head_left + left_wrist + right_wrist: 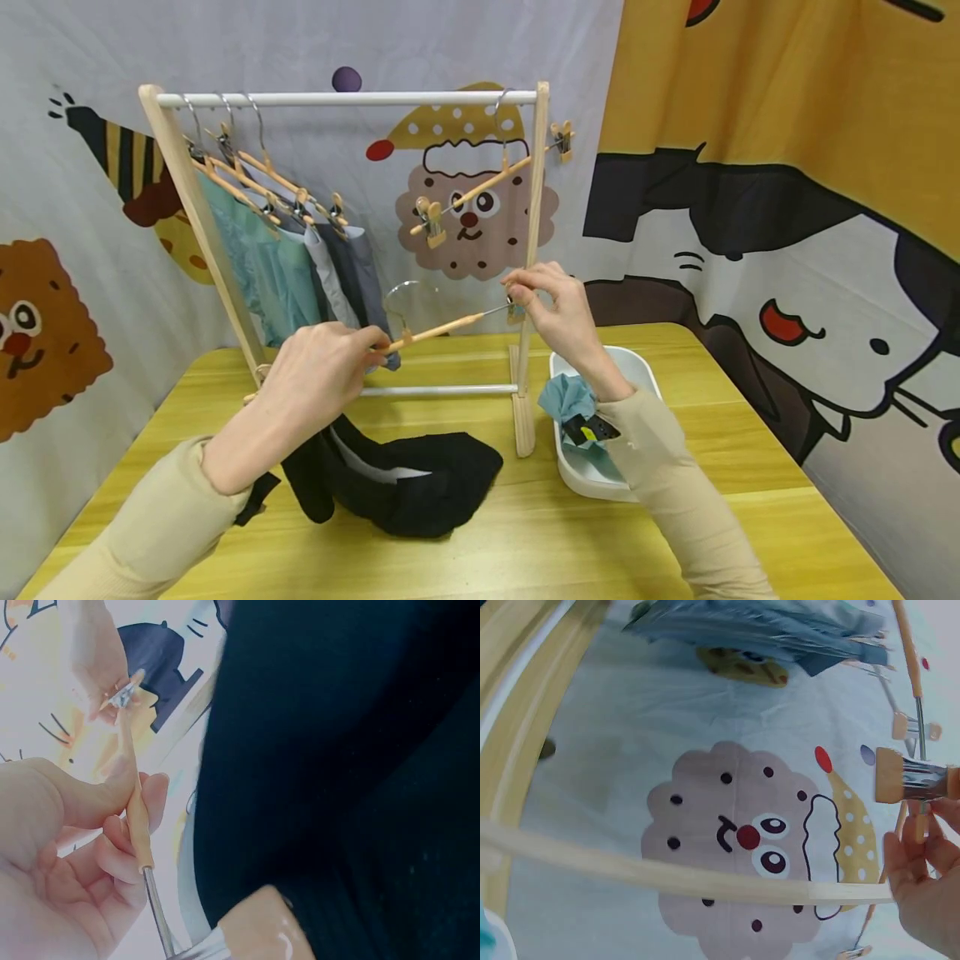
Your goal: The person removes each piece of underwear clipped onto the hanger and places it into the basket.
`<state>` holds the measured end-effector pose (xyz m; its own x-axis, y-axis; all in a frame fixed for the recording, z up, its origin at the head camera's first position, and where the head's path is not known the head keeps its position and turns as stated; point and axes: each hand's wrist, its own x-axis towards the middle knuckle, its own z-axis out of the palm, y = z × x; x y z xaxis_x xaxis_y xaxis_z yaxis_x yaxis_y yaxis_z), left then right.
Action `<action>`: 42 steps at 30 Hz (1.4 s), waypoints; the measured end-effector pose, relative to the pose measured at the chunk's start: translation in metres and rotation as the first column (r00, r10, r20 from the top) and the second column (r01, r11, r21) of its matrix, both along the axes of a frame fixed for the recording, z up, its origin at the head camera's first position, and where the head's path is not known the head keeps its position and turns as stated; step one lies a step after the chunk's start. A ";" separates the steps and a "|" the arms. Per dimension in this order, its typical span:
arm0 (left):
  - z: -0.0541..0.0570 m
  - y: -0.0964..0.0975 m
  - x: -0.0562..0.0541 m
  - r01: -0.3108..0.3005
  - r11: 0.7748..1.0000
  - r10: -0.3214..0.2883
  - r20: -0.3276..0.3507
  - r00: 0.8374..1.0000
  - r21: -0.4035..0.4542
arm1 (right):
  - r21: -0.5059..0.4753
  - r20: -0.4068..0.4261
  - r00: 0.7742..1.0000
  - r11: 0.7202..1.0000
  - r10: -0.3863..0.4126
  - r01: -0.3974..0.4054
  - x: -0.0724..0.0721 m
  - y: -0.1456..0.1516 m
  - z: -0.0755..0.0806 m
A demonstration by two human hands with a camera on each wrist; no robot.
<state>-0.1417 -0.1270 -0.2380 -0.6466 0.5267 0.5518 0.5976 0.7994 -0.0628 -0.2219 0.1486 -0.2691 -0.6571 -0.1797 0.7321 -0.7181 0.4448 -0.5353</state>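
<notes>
Because the hanger (446,328) is borne by two hands alone, its hook (405,302) free of any rail, a slip on either side could, I judge, drop it onto the black cloth (450,492) at 6 o'clock; the clip (514,313) by the right hand (555,308) may slide along its thin rod (495,309) if pulled sideways, letting that end swing; the rack's post (535,200) stands close by, so a wide turn of the bar could knock it and set the spare hanger (480,190), between 12 and 1, swaying; the right sleeve (675,475), passing by the tub (588,490) at 4 o'clock, might snag the blue cloth (564,396) jutting above the rim.

Taking the hanger's middle in the head view as the dial's centre, the left hand (322,362) sits between 8 and 9, thumb and fingers clamped on the wood, as the left wrist view shows; the right hand sits just short of 3, fingers closed at the far end beside the clip; whether they squeeze the clip itself, I cannot tell; the other clip (262,930) lies near the left fingers but apart from them; the hanger thus spans the gap between both sets of fingers, tilted up towards the right, above the worktop (600,550).
</notes>
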 end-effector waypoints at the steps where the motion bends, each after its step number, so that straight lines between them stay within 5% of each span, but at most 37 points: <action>1: 0.000 0.000 0.000 -0.006 1.000 0.006 0.006 1.000 -0.002 | 0.024 -0.016 1.000 1.000 -0.012 0.013 0.000 -0.001 -0.001; 5: 0.000 0.000 0.000 -0.022 1.000 0.022 0.018 1.000 -0.009 | 0.129 -0.173 0.982 0.987 -0.077 0.100 0.002 -0.007 -0.005; 7: 0.000 0.000 -0.001 -0.025 1.000 0.025 0.019 1.000 -0.009 | 0.195 -0.308 0.945 0.964 -0.112 0.178 0.004 -0.012 -0.006; 9: 0.000 0.000 -0.002 -0.023 1.000 0.023 0.016 1.000 -0.003 | 0.269 -0.462 0.878 0.923 -0.128 0.276 0.007 -0.018 -0.006; 12: 0.000 0.001 -0.003 -0.011 1.000 0.011 0.011 1.000 0.012 | 0.351 -0.659 0.747 0.840 -0.093 0.415 0.013 -0.029 -0.007; 14: 0.000 0.003 -0.004 -0.002 1.000 0.002 0.011 1.000 0.020 | 0.396 -0.715 0.698 0.799 -0.041 0.453 0.017 -0.036 -0.009; 16: 0.000 0.005 -0.004 0.004 1.000 -0.004 0.014 1.000 0.020 | 0.438 -0.712 0.702 0.781 0.001 0.444 0.020 -0.042 -0.011; 21: 0.000 0.009 -0.002 -0.002 1.000 0.001 0.027 1.000 0.015 | 0.503 -0.609 0.791 0.798 0.056 0.331 0.022 -0.047 -0.017; 23: -0.002 0.010 -0.003 0.000 1.000 0.000 0.030 1.000 0.023 | 0.506 -0.583 0.810 0.810 0.069 0.295 0.021 -0.046 -0.019; 33: 0.002 -0.002 -0.001 -0.013 0.996 0.014 -0.007 1.000 0.093 | 0.494 -0.562 0.825 0.824 0.059 0.278 0.017 -0.038 -0.028; 37: 0.007 -0.019 0.000 -0.080 0.994 0.070 0.130 0.989 0.078 | 0.488 -0.559 0.828 0.823 0.039 0.291 0.016 -0.034 -0.029; 42: 0.009 -0.038 -0.001 -0.124 0.992 0.107 0.355 0.929 0.026 | 0.467 -0.557 0.830 0.834 0.020 0.294 0.014 -0.030 -0.029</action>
<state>-0.1431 -0.1655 -0.2290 -0.8586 0.4160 0.2996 0.4778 0.8611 0.1739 -0.2075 0.1188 -0.2980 -0.2514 -0.5668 0.7846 -0.7189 0.6521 0.2407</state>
